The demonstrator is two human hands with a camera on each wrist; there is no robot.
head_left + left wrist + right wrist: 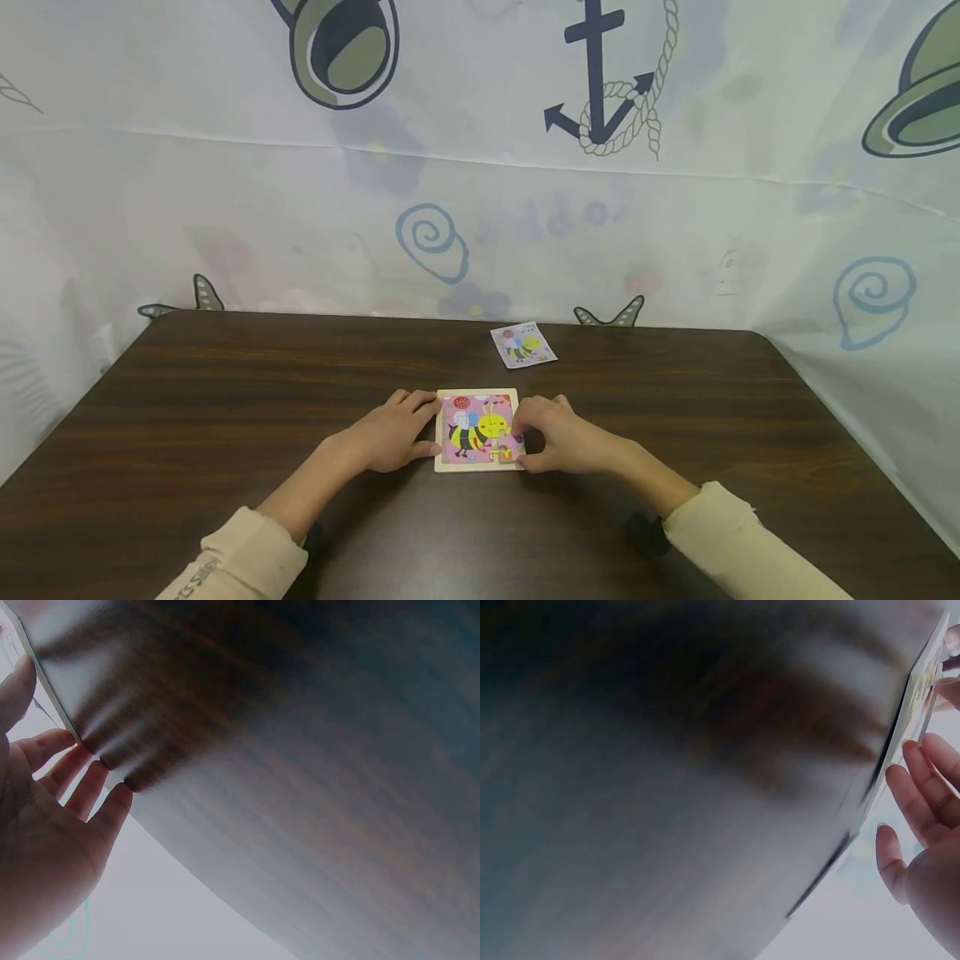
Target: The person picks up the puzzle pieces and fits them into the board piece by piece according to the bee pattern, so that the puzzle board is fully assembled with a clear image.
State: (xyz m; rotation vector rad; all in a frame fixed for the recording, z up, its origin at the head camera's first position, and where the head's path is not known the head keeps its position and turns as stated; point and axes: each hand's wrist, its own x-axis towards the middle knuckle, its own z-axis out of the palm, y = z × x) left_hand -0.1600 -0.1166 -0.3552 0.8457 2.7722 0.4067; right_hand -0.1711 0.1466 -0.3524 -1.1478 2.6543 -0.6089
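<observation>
A square wooden puzzle board [476,467] with a pale rim lies on the table, showing a bee on pink. Along its left edge rests my left hand [393,432], fingers extended, thumb at the lower left; the left wrist view shows this hand [56,817] with fingertips touching the rim. My right hand [566,435] is at the board's lower right, index finger and thumb curled about a small puzzle piece [506,456] that sits slightly askew. Part of that corner is hidden by the fingers. In the right wrist view, the hand's [937,817] other fingers spread beside the rim.
Behind the board, a picture card [523,345] with the same bee lies near the far edge of the dark wooden table [300,367]. A pale printed cloth [495,192] hangs behind the table.
</observation>
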